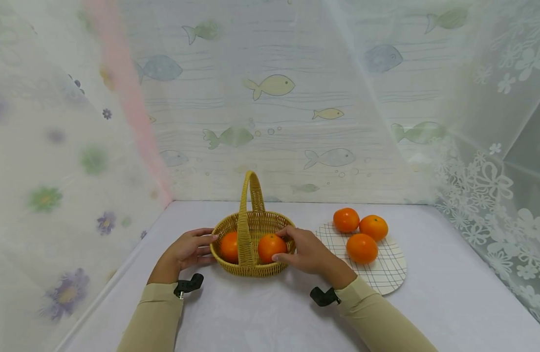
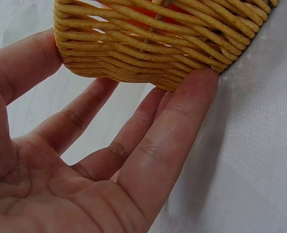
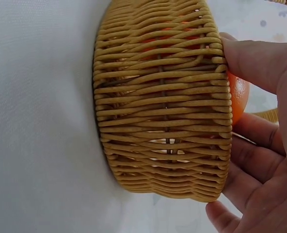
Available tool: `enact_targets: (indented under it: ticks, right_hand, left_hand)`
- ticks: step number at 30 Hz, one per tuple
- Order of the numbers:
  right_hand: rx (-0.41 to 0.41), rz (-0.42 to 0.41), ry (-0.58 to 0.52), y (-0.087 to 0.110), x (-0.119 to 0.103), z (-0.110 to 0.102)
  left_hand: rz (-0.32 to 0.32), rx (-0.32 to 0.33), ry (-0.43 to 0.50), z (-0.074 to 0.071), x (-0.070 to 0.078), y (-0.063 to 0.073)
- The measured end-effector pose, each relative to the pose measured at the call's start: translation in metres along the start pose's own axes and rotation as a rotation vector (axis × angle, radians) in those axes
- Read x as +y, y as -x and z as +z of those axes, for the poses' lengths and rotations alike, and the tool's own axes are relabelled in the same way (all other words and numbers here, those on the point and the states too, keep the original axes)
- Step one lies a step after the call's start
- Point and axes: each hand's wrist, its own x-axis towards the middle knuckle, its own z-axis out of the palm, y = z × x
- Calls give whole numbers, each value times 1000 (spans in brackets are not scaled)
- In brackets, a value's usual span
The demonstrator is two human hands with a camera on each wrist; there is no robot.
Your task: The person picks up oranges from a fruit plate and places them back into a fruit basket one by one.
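Note:
A yellow wicker basket (image 1: 258, 270) with an arched handle stands on the table. Inside it, one orange (image 1: 228, 247) lies left of the handle and another orange (image 1: 270, 248) lies to the right. My right hand (image 1: 308, 250) reaches over the basket's right rim and holds the right orange between thumb and fingers. In the right wrist view that orange (image 3: 239, 97) shows just past the rim, its lower part hidden behind the weave. At the other end, my left hand (image 1: 188, 250) touches the basket's outer wall (image 2: 134, 43) with its fingers spread and fairly straight.
To the right, a white round mat (image 1: 388, 274) with a dark grid pattern carries three more oranges (image 1: 362, 248). White cloth covers the table (image 1: 252, 318). Behind it hangs a curtain (image 1: 274, 112) printed with fish, and a lace curtain (image 1: 494, 195) borders the right side.

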Motion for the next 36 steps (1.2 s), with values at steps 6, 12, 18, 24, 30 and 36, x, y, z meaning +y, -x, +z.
enact_targets:
  ticks: [6, 12, 18, 24, 30, 36]
  right_hand:
    - [9, 27, -2, 0, -2, 1]
    - [13, 78, 2, 1, -2, 5]
    - [7, 100, -18, 0, -5, 5]
    - [-6, 112, -5, 0, -8, 5]
    - [14, 81, 40, 0, -9, 1]
    - [44, 41, 77, 3, -12, -7]
  left_hand:
    - [-2, 1, -3, 0, 1, 0]
    - [-6, -1, 3, 0, 2, 1]
    - [-2, -6, 4, 0, 2, 2]
    - [3, -7, 3, 0, 0, 1]
    - [0, 2, 5, 0, -1, 1]
    - [3, 7, -9, 0, 0, 1]
